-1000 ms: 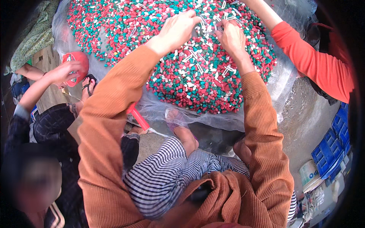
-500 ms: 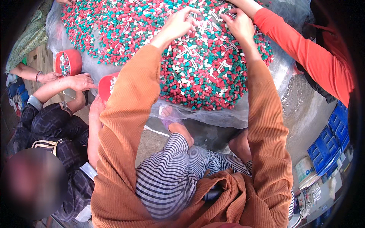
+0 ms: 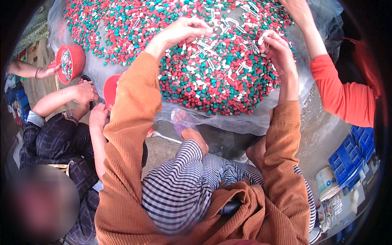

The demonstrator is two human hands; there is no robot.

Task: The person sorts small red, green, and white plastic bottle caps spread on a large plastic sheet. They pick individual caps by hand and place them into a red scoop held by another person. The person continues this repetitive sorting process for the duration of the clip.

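Concrete floor [image 3: 326,134], clear plastic sheet [image 3: 228,120] heaped with red, green and white plastic bits [image 3: 212,77]. Left hand [image 3: 183,30] pinched shut above heap (contents unclear); right hand [image 3: 277,51] clamped on white clip [image 3: 261,37]. Best pick only surface pieces.

Both hands reach out from rust-orange corduroy sleeves over a heap of red, green and white plastic pieces [image 3: 212,69] spread on clear plastic sheeting [image 3: 228,122]. The left hand [image 3: 183,30] hovers curled above the heap; the right hand [image 3: 277,51] pinches a white piece. At left, another person's hand holds a red bowl [image 3: 70,62].
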